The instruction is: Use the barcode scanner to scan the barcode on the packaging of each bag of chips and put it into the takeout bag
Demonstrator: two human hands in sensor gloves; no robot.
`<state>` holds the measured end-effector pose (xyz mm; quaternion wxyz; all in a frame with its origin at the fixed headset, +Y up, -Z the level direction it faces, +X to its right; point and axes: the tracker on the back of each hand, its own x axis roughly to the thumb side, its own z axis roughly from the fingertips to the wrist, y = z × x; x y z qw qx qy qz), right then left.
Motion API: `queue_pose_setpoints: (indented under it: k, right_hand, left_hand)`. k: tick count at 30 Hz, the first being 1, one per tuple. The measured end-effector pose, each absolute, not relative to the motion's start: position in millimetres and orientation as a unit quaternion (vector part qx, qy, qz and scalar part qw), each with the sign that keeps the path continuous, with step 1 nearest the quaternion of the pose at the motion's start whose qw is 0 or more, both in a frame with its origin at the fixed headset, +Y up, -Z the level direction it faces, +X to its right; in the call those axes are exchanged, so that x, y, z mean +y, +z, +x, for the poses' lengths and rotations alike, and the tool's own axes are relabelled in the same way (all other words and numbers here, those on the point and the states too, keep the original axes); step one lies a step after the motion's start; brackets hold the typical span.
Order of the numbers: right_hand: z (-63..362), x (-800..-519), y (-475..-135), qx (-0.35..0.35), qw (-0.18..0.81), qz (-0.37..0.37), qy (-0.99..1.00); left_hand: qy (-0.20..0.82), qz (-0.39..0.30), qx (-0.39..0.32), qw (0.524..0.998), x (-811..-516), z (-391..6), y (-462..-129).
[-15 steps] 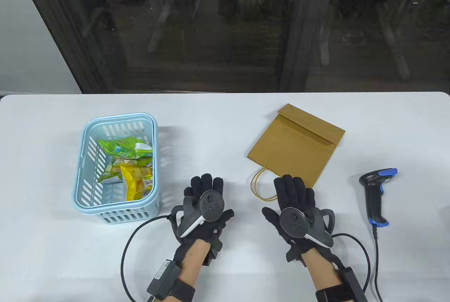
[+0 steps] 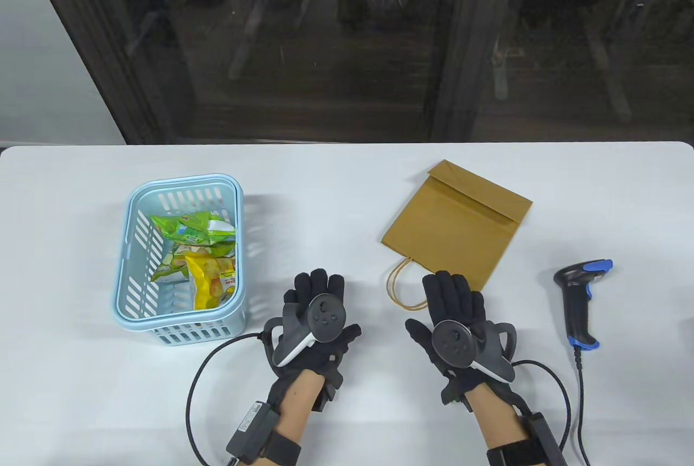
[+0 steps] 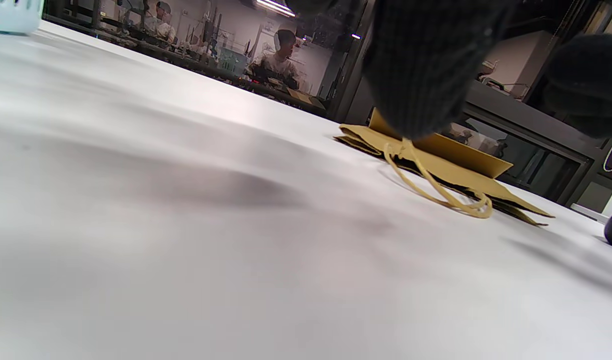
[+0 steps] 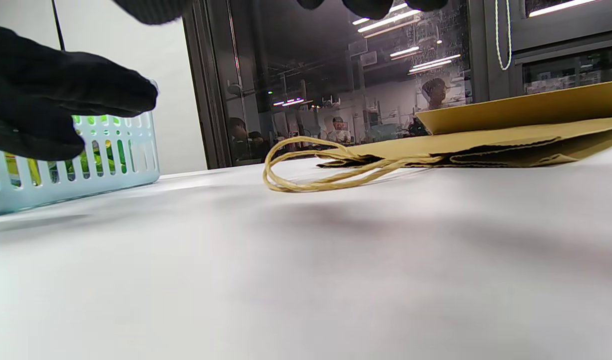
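Green and yellow bags of chips (image 2: 203, 257) lie in a light blue basket (image 2: 135, 205) at the table's left. A flat brown takeout bag (image 2: 455, 224) (image 3: 445, 155) (image 4: 510, 135) lies right of centre, its cord handles (image 2: 404, 287) pointing toward me. The black and blue barcode scanner (image 2: 580, 298) lies at the far right. My left hand (image 2: 314, 292) rests flat on the table between basket and takeout bag, fingers straight, holding nothing. My right hand (image 2: 450, 292) lies flat just below the takeout bag's handles, also holding nothing.
The white table (image 2: 336, 189) ends at a dark glass wall behind. Cables (image 2: 577, 406) run from both wrists and from the scanner toward the near edge. The basket's slotted wall (image 4: 116, 150) shows at the left of the right wrist view.
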<state>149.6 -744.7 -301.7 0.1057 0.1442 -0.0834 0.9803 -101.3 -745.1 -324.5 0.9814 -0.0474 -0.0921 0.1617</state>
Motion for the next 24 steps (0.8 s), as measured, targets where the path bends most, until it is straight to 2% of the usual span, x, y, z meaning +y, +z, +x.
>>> queue_pose_setpoints:
  k: [18,20,24]
  right_hand:
    - [156,-736,-306,-0.117,0.134,0.116,0.977]
    - [164,-732,-313,-0.126,0.144,0.086,0.978]
    - [188,-731,-340,-0.104,0.172,-0.047,0.978]
  left_hand:
    - [0.159,-0.048,-0.092,0.982,-744,-101,-324]
    - [0.163,-0.048,-0.092,0.981,-744,-101,-324]
    - [0.149,-0.051,-0.087,0.984,-745,-99,-326]
